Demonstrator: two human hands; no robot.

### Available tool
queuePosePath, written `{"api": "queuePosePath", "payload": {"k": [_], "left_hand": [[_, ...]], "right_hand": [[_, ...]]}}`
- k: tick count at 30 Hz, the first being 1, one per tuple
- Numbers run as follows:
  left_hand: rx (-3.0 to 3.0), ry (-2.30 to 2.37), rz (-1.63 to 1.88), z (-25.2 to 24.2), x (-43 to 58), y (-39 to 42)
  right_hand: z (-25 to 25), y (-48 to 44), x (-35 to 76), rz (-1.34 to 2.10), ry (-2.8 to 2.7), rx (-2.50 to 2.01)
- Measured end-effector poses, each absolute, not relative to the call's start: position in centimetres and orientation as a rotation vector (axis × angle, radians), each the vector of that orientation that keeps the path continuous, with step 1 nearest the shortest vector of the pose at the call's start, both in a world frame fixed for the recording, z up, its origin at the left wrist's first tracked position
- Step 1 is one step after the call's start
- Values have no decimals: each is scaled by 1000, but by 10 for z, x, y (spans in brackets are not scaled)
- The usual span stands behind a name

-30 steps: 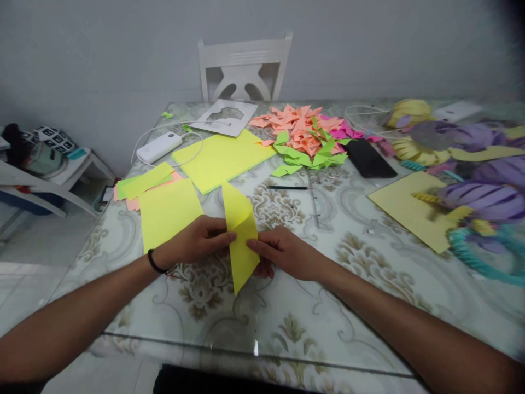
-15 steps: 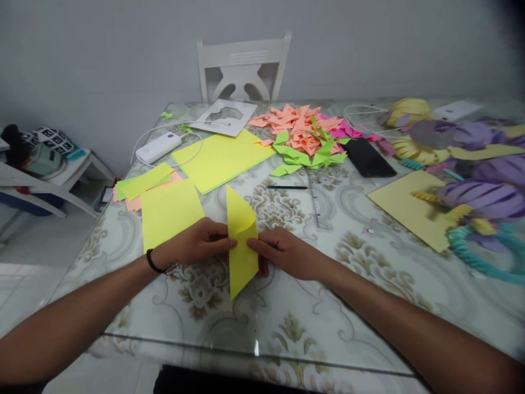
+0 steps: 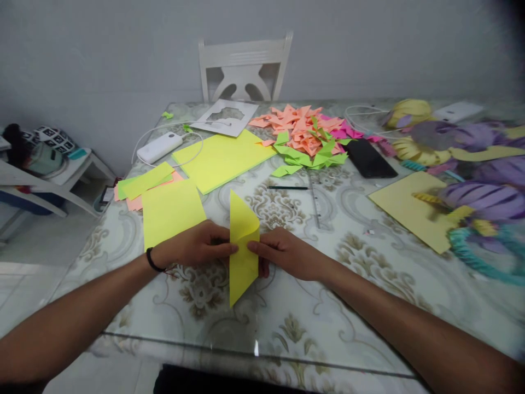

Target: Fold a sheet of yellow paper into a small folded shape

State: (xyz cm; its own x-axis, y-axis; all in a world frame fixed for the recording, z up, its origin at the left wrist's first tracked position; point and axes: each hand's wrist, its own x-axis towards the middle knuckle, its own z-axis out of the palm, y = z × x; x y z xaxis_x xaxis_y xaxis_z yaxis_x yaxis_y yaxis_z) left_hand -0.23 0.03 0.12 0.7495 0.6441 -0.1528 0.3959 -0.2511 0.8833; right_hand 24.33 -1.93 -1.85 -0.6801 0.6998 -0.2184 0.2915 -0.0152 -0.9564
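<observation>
A folded piece of yellow paper (image 3: 243, 268) is held upright just above the patterned table (image 3: 303, 306), its upper part curling over on the right. My left hand (image 3: 207, 243) pinches its left edge, thumb on the near face. From the other side my right hand (image 3: 283, 251) grips the right edge the same way, its fingers partly hidden behind the paper. A larger yellow sheet (image 3: 174, 210) lies flat beside my left hand. Beyond the held paper rest a dark pencil-like stick (image 3: 288, 187) and a clear ruler (image 3: 315, 205).
Orange and green folded paper pieces (image 3: 303, 134) are heaped at the back. A black phone (image 3: 371, 158) lies to their right, near purple and yellow paper crafts (image 3: 484, 200). Yellow sheets (image 3: 223, 158), a white power bank (image 3: 159, 148) and paper strips (image 3: 150, 180) occupy the back left.
The held paper has turned slightly more upright and shifted a little to the right and down. Both hands keep their grip on it.
</observation>
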Motion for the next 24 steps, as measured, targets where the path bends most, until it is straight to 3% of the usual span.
{"api": "queuePosePath", "payload": {"k": [24], "left_hand": [[1885, 724, 156, 4, -3, 1]], "right_hand": [[-20, -19, 241, 1759, -1884, -1028]]}}
